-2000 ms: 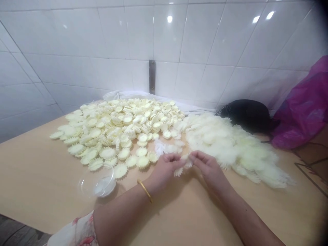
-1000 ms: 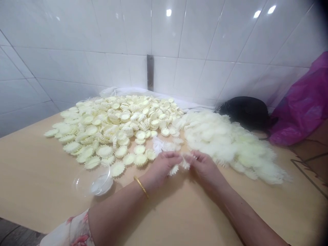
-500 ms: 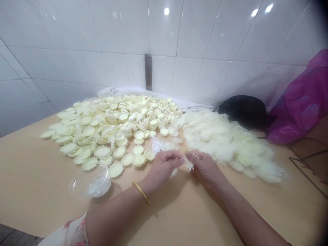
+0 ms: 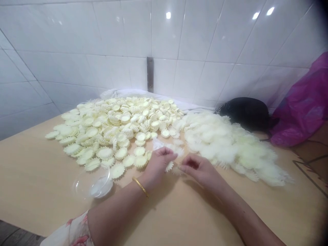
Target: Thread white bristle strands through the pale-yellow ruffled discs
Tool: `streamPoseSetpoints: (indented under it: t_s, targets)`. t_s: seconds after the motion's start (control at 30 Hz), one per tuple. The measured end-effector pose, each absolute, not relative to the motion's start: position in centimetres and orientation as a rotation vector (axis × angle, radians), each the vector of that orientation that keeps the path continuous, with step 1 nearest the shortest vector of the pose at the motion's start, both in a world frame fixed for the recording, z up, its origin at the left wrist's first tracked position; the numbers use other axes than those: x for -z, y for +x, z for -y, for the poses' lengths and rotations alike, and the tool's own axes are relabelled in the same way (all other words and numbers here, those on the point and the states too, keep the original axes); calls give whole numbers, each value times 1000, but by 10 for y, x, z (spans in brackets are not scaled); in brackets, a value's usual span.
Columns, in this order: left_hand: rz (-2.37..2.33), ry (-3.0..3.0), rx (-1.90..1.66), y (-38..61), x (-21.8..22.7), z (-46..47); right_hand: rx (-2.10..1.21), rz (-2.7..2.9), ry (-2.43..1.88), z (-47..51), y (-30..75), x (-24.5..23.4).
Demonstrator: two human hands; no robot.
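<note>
My left hand [image 4: 161,163], with a gold bangle on its wrist, has thumb and fingers pinched together. Whatever sits in that pinch is too small to make out. Just under its fingers shows a white scalloped disc [image 4: 169,166]. My right hand [image 4: 201,168] is curled, thumb against forefinger, its tips close to a blurred, see-through scalloped piece [image 4: 176,170]. Whether the fingertips grip that piece or only overlap it, I cannot tell. Behind the left hand lie some crumpled white pieces [image 4: 164,145].
Cream fluted discs form a large heap [image 4: 123,119] at left. Thin pale scalloped sheets make another pile [image 4: 220,143] at right. A clear bowl [image 4: 101,186] with white contents stands near my left forearm. Beyond are a black bag-like object [image 4: 246,112], a magenta plastic bag [image 4: 299,106] and a tiled wall.
The white scalloped piece between my hands has left its place at the right fingertips. My hands have drawn slightly apart, and the right fingers have curled more. The view has shifted slightly.
</note>
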State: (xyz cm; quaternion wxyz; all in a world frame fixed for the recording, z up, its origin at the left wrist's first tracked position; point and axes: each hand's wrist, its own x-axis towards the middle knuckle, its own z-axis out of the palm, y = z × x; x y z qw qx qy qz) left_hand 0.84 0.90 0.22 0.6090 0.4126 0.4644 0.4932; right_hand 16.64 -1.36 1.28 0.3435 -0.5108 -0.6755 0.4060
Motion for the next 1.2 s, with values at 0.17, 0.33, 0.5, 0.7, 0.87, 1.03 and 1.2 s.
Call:
streamPoseSetpoints:
  t_s: [0.17,0.33,0.5,0.7,0.87,1.03,1.2]
  targets:
    - [-1009,1008,-1101,9,-1,-6,-1051,1524,-1260,11,165,-10]
    - [-953,1159,-1022,12,-5,0,-1109,1331,-1219,11,165,-9]
    - [-1159,1334,-978,6,-8,-5,-452,1400,-1500,1,194,-13]
    - [-1237,1224,-1083,0,-11,-13,215,1721,-1548,-1,192,-4]
    - [-1208,1134,-1164,-1,-8,-17,60,2045,-1441,12,162,4]
    - [-1146,1178,-1185,-3,-3,-19,-18,2293,-1382,20,148,7]
    - [-1177,1203,-1169,-1,-7,-17,-186,2151,-1349,17,147,5]
